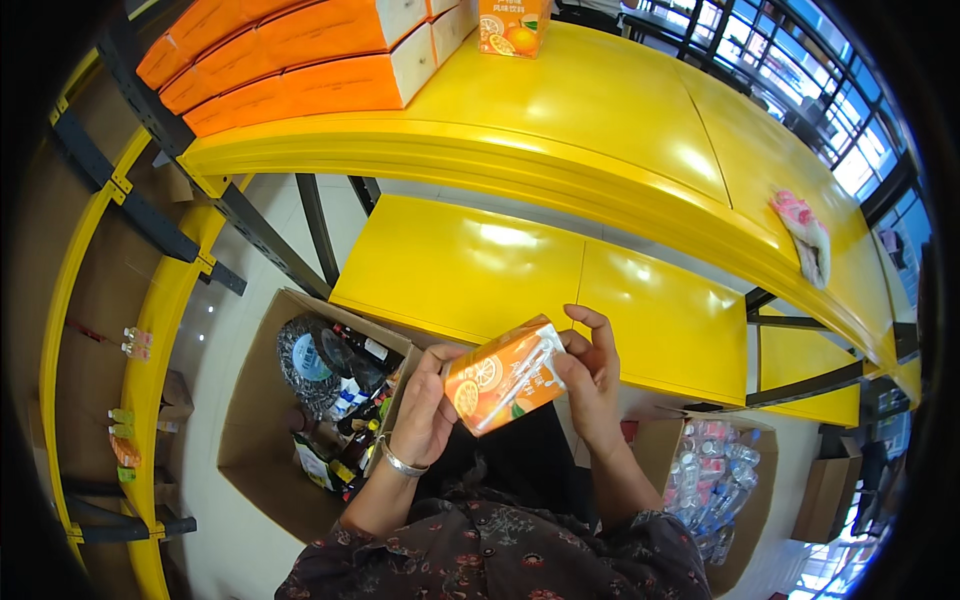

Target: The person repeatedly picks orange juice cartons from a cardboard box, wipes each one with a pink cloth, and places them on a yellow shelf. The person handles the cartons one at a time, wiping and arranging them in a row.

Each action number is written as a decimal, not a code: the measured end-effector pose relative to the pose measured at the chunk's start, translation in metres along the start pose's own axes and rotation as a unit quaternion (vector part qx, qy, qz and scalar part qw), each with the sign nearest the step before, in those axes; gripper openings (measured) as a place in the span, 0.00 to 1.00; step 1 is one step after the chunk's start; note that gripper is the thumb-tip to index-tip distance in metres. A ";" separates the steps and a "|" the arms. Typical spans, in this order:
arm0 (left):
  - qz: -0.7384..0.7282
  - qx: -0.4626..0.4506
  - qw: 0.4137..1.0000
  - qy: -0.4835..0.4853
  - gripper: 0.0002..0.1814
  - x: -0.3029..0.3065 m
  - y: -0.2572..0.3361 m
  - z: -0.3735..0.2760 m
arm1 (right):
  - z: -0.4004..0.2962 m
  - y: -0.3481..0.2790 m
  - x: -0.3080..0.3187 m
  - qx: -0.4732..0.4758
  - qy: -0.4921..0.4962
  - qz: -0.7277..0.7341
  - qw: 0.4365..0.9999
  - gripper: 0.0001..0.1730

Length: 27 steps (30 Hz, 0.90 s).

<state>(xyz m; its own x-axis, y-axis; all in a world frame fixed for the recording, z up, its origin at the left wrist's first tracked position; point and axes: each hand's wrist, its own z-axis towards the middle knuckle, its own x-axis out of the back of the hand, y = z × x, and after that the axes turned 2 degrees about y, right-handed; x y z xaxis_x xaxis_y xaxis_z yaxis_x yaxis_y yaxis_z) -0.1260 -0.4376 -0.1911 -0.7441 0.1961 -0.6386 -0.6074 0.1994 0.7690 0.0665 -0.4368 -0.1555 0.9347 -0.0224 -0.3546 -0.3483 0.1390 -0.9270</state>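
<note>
An orange drink carton (499, 379) with printed citrus fruit is tilted in front of my body, between both hands. A straw in a clear wrapper (517, 384) runs slantwise across its printed face. My left hand (429, 411), with a silver bracelet at the wrist, grips the carton's left end. At the other end my right hand (592, 375) presses its thumb on the face near the corner, its index finger raised off the carton. The right hand's other fingers are partly hidden.
Orange packs (300, 82) are stacked on the yellow upper shelf (600, 97), near another carton (514, 30). A cloth (806, 236) lies right. Below is a lower shelf (465, 262). Cardboard boxes of mixed goods (262, 427) and plastic bottles (712, 480) flank me.
</note>
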 end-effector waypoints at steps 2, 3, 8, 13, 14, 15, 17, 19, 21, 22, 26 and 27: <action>0.003 0.034 0.998 -0.046 0.39 -0.010 0.009 -0.001 | 0.008 -0.005 0.003 -0.026 -0.033 -0.017 0.999 0.23; 0.004 0.050 0.996 -0.067 0.42 -0.013 0.012 0.000 | 0.012 -0.008 0.002 -0.039 -0.052 -0.026 0.998 0.21; 0.101 0.094 0.982 -0.131 0.54 -0.007 0.012 -0.001 | 0.022 -0.016 -0.004 -0.080 -0.141 -0.071 0.984 0.15; 0.138 0.020 0.986 -0.091 0.44 -0.023 0.008 -0.005 | 0.022 -0.016 -0.016 -0.104 -0.145 -0.105 0.978 0.16; 0.151 0.010 0.985 -0.084 0.41 -0.024 0.004 -0.004 | 0.021 -0.014 -0.018 -0.098 -0.125 -0.102 0.982 0.17; 0.165 -0.002 0.983 -0.076 0.38 -0.024 0.001 -0.003 | 0.020 -0.012 -0.019 -0.091 -0.109 -0.097 0.985 0.18; 0.141 -0.006 0.988 -0.063 0.29 -0.022 -0.003 -0.004 | 0.016 -0.007 -0.019 -0.055 -0.075 -0.128 0.987 0.19; 0.132 0.002 0.990 -0.043 0.28 -0.025 -0.005 -0.006 | 0.012 -0.006 -0.015 0.006 -0.042 -0.200 0.979 0.21; 0.116 -0.001 0.993 -0.028 0.26 -0.025 -0.004 -0.007 | 0.012 -0.022 -0.008 0.114 0.019 -0.302 0.946 0.22; 0.109 -0.004 0.994 -0.018 0.25 -0.024 -0.003 -0.008 | 0.012 -0.033 -0.003 0.167 0.047 -0.350 0.921 0.22; 0.078 0.013 0.997 -0.008 0.25 -0.023 0.000 -0.007 | 0.022 -0.112 0.034 0.418 0.221 -0.559 0.681 0.23; 0.068 0.017 0.998 -0.007 0.26 -0.023 0.001 -0.007 | 0.031 -0.136 0.046 0.477 0.247 -0.602 0.590 0.23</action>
<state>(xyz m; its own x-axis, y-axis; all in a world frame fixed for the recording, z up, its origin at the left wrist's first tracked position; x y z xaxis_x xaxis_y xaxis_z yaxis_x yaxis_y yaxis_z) -0.1109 -0.4484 -0.1754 -0.8152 0.2361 -0.5289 -0.4908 0.2033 0.8472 0.1592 -0.4261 -0.0415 0.2467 -0.9275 0.2808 0.9669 0.2161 -0.1356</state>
